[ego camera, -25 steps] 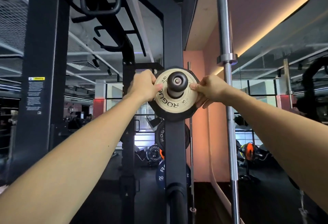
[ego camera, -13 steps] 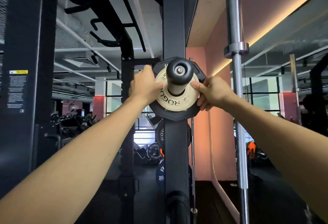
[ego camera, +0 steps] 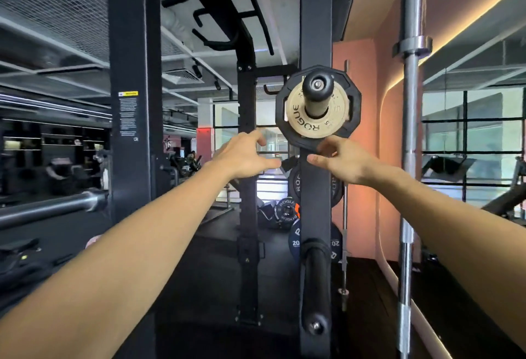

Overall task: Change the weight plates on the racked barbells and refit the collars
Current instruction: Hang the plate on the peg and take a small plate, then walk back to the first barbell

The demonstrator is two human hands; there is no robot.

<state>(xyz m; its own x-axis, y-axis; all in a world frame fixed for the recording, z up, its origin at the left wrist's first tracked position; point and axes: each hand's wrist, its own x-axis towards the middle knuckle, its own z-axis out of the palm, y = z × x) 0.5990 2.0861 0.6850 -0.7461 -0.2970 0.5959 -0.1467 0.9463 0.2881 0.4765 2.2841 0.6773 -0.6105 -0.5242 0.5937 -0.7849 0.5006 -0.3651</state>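
A small cream weight plate [ego camera: 313, 124] marked ROGUE sits on a black storage peg [ego camera: 317, 85] on the rack upright [ego camera: 315, 17], in front of a larger black plate [ego camera: 352, 119]. My left hand [ego camera: 244, 156] hangs just below and left of the plates, fingers loosely spread, holding nothing. My right hand [ego camera: 338, 160] is below the plates, fingers loose, near the black plate's lower rim; contact is unclear. A second black peg [ego camera: 315, 287] juts out lower on the same upright.
A steel barbell [ego camera: 410, 159] stands upright at the right beside the pink wall. Another barbell's sleeve [ego camera: 57, 207] rests on the rack at the left. More plates [ego camera: 286, 210] lie on the floor behind the upright. Black rack posts [ego camera: 131, 88] stand left.
Both hands have let go of the cream plate and dropped below it. The plate now sits back against the black plate on the peg.
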